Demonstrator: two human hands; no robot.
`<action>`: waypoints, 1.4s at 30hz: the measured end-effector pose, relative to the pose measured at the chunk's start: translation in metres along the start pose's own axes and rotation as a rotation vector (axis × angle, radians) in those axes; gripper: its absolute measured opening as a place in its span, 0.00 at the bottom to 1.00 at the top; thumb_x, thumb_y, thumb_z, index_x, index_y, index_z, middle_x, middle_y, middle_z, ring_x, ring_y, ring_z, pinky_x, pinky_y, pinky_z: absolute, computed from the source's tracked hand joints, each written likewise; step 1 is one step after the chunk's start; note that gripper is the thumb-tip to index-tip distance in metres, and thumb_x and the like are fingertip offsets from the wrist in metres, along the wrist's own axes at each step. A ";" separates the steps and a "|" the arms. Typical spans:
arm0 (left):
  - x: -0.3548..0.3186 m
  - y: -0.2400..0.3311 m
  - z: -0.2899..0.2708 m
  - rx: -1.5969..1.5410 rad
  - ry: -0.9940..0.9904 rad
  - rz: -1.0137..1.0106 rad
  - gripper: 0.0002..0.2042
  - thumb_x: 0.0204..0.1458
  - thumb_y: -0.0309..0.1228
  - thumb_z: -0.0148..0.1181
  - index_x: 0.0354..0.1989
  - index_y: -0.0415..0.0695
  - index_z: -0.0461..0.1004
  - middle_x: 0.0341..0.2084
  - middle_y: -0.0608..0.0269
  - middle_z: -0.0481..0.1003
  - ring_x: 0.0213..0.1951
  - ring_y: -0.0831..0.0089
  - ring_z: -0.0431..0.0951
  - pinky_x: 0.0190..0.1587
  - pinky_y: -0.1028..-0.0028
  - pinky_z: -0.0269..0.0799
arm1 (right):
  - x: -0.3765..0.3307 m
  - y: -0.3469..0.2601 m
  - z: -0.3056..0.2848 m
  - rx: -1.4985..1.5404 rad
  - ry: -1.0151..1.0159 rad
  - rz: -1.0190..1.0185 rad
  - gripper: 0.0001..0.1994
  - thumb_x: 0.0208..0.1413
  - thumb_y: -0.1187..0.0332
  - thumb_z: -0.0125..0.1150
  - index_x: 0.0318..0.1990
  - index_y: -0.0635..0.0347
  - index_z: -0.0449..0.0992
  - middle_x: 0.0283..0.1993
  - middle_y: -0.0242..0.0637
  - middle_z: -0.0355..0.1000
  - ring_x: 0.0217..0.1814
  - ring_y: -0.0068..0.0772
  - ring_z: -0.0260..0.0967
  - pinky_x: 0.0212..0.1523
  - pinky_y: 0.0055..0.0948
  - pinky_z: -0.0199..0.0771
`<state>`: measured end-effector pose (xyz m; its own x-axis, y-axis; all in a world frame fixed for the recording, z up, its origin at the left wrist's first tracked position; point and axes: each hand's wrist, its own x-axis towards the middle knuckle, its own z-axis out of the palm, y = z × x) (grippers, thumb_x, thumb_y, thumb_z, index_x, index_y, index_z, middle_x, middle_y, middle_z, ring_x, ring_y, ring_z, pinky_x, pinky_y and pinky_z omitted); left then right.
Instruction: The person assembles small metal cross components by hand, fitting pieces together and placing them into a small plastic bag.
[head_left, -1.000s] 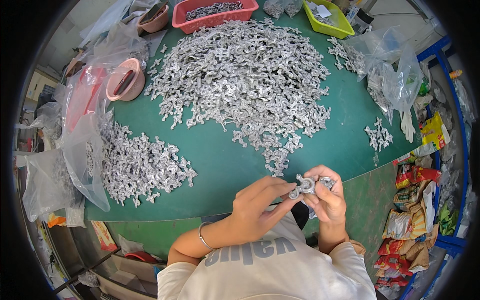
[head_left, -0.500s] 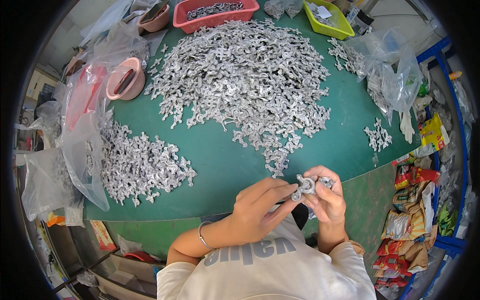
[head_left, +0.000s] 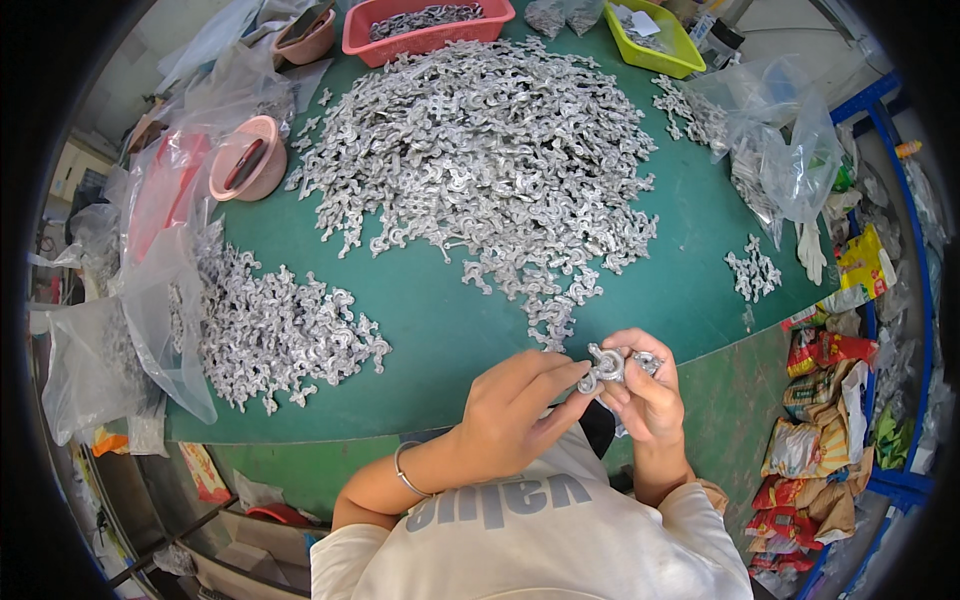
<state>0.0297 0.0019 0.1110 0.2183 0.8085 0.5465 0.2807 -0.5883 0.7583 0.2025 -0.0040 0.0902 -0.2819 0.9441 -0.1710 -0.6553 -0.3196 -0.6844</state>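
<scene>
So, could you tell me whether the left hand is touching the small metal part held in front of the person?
Touching. The head view shows the left hand with its fingertips pinching the small metal part, while the right hand grips it from the other side.

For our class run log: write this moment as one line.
left hand: pinches metal part | right hand: holds same part | behind: large metal pile on green table

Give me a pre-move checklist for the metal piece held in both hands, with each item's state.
1. Left hand grips the small metal piece: ok.
2. Right hand supports it from the other side: ok.
3. Piece held above the near edge of the green table, apart from the big pile: ok.
4. Smaller pile lies to the left, within view: ok.
5. Piece free of defects: cannot tell.
</scene>
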 end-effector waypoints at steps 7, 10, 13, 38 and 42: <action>-0.001 -0.001 0.001 -0.012 0.004 0.080 0.16 0.33 0.18 0.65 0.34 0.36 0.71 0.24 0.54 0.73 0.23 0.65 0.74 0.23 0.74 0.69 | 0.000 0.000 0.003 0.005 -0.049 -0.090 0.16 0.51 0.71 0.56 0.44 0.75 0.66 0.24 0.32 0.62 0.20 0.15 0.53 0.18 0.16 0.52; -0.001 -0.001 0.001 -0.010 0.002 0.076 0.16 0.33 0.18 0.65 0.34 0.36 0.71 0.24 0.54 0.73 0.22 0.65 0.73 0.23 0.74 0.69 | -0.001 0.000 0.004 -0.006 -0.054 -0.114 0.15 0.51 0.71 0.56 0.43 0.75 0.66 0.25 0.32 0.63 0.20 0.15 0.53 0.18 0.16 0.53; 0.000 0.003 -0.001 -0.022 -0.019 0.015 0.13 0.34 0.18 0.64 0.32 0.36 0.72 0.24 0.55 0.73 0.22 0.66 0.74 0.24 0.75 0.69 | 0.000 0.002 0.004 -0.039 -0.034 -0.155 0.14 0.51 0.70 0.57 0.41 0.75 0.68 0.25 0.33 0.63 0.19 0.15 0.54 0.18 0.16 0.53; -0.002 0.009 -0.010 -0.409 -0.182 -0.313 0.11 0.43 0.21 0.61 0.36 0.35 0.72 0.25 0.57 0.73 0.26 0.72 0.74 0.29 0.76 0.70 | 0.002 -0.005 0.001 -0.401 0.005 -0.378 0.12 0.51 0.70 0.57 0.39 0.70 0.71 0.31 0.40 0.65 0.18 0.16 0.55 0.17 0.14 0.53; 0.003 0.014 -0.008 -0.362 -0.142 -0.239 0.12 0.36 0.19 0.65 0.33 0.36 0.74 0.24 0.57 0.74 0.24 0.72 0.74 0.26 0.77 0.70 | 0.002 -0.004 0.005 -0.088 -0.035 -0.248 0.10 0.51 0.71 0.56 0.38 0.70 0.71 0.33 0.41 0.64 0.20 0.16 0.55 0.17 0.14 0.53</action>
<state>0.0268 -0.0037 0.1261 0.3200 0.8966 0.3061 -0.0008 -0.3229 0.9464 0.2012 -0.0008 0.0960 -0.1450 0.9889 0.0335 -0.6444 -0.0687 -0.7616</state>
